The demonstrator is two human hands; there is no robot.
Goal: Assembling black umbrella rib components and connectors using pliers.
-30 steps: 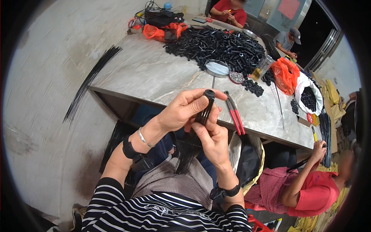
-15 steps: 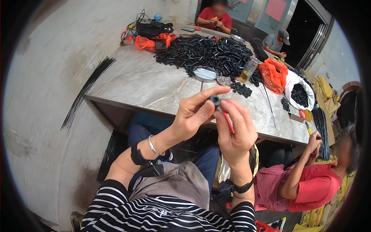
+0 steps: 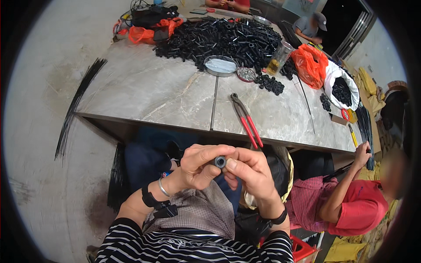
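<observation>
My left hand [image 3: 199, 164] is closed round a short black tube [image 3: 220, 162], whose round open end faces up toward me. The thumb and fingers of my right hand [image 3: 252, 173] are pinched at the tube's right side, touching its rim. Most of the tube's length is hidden by my fingers. Both hands are over my lap, just off the table's front edge. A little beyond them, red-handled pliers [image 3: 246, 119] lie on the table [image 3: 171, 96], their handles reaching the edge.
A heap of black tubes [image 3: 219, 41] covers the far table. Before it are a round metal dish [image 3: 220, 66], a small dish of metal bits [image 3: 246, 74] and black rings [image 3: 270, 84]. Rightward stand a plastic cup [image 3: 279, 59], an orange bag [image 3: 310, 65] and a white sack [image 3: 349, 90]. A co-worker [image 3: 357, 204] sits right.
My hands have come down from in front of the table to over my lap, with the tube still in them. The view has tilted down, and the pliers are now uncovered.
</observation>
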